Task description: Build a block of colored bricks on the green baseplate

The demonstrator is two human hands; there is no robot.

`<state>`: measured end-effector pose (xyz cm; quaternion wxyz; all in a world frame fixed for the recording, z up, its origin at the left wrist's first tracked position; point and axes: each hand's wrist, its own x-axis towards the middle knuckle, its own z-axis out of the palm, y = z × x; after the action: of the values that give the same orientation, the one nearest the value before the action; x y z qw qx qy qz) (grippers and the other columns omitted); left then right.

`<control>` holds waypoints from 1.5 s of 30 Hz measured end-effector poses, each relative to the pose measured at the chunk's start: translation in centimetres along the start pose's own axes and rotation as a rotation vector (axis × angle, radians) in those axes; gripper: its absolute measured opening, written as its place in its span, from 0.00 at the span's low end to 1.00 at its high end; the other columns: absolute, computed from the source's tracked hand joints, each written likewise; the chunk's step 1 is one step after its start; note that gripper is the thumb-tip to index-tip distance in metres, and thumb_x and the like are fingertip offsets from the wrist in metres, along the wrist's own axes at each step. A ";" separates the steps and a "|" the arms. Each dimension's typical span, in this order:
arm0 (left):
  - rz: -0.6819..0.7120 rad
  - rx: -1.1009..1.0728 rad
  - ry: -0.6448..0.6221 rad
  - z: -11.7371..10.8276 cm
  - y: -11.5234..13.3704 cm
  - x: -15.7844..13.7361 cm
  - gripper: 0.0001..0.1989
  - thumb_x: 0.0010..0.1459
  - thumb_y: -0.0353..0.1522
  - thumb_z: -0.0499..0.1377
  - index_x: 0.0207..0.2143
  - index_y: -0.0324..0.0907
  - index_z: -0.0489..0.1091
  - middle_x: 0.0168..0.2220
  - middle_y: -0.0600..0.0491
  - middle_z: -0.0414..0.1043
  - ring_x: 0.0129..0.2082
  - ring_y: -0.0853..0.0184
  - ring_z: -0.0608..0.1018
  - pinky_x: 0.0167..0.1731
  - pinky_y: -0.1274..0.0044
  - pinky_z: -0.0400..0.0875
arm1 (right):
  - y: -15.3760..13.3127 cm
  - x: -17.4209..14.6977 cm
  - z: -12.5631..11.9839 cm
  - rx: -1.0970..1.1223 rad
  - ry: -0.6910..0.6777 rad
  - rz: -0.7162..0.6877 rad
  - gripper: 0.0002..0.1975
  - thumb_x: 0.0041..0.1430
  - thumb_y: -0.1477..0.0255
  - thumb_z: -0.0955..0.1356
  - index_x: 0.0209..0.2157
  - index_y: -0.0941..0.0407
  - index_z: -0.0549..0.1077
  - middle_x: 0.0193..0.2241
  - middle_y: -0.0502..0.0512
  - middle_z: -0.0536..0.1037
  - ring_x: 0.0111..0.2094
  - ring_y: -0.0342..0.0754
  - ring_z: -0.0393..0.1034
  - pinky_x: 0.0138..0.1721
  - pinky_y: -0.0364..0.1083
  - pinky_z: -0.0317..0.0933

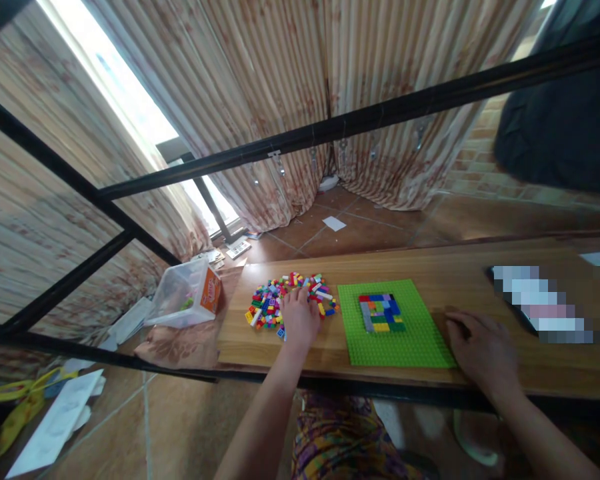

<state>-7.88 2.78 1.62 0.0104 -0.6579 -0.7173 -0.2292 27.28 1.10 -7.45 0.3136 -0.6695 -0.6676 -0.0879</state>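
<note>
My left hand (301, 319) reaches palm down into a pile of loose toy bricks (267, 293) in many colours. Its fingers are bent and slightly apart among the bricks, with the tips partly hidden; no brick shows in its grasp. To the right lies a green baseplate (415, 347) bearing a flat, roughly square patch of joined bricks (381, 312) in blue, red, grey, yellow and green. My right hand (483, 343) rests on the table beside the plate's right edge, fingers loosely curved and a gap at the thumb, with nothing visible in it.
A phone-like dark-edged object (515, 300), its face blurred out, lies on the wooden table (460, 267) at right. Left of the table stands a clear plastic box (173, 293) with an orange label. A black metal bar (300, 139) crosses before the curtains.
</note>
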 end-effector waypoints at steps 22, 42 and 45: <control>0.025 0.164 -0.059 -0.2 -0.6 2.3 0.09 0.64 0.30 0.53 0.40 0.43 0.74 0.43 0.47 0.79 0.47 0.57 0.76 0.52 0.67 0.62 | -1.0 0.1 -0.5 0.060 0.032 0.028 0.13 0.63 0.68 0.62 0.38 0.57 0.77 0.40 0.61 0.80 0.43 0.55 0.73 0.47 0.55 0.65; -0.065 -0.121 0.024 -2.3 -6.9 -0.4 0.15 0.57 0.23 0.52 0.40 0.44 0.75 0.41 0.50 0.79 0.45 0.61 0.79 0.49 0.70 0.72 | -0.5 0.0 -0.8 0.013 -0.016 0.020 0.16 0.64 0.64 0.60 0.39 0.57 0.76 0.41 0.62 0.79 0.42 0.55 0.72 0.47 0.54 0.63; -0.082 -0.165 0.026 -2.7 -7.7 -1.3 0.14 0.57 0.23 0.53 0.40 0.43 0.74 0.42 0.50 0.79 0.44 0.61 0.79 0.49 0.69 0.72 | -0.4 0.0 -0.8 0.009 -0.033 0.025 0.16 0.63 0.64 0.60 0.39 0.57 0.76 0.41 0.63 0.79 0.43 0.55 0.72 0.48 0.54 0.63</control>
<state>-15.79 0.39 1.21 -0.0438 -0.6234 -0.7223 -0.2962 27.14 0.63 -6.66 0.3066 -0.6776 -0.6648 -0.0697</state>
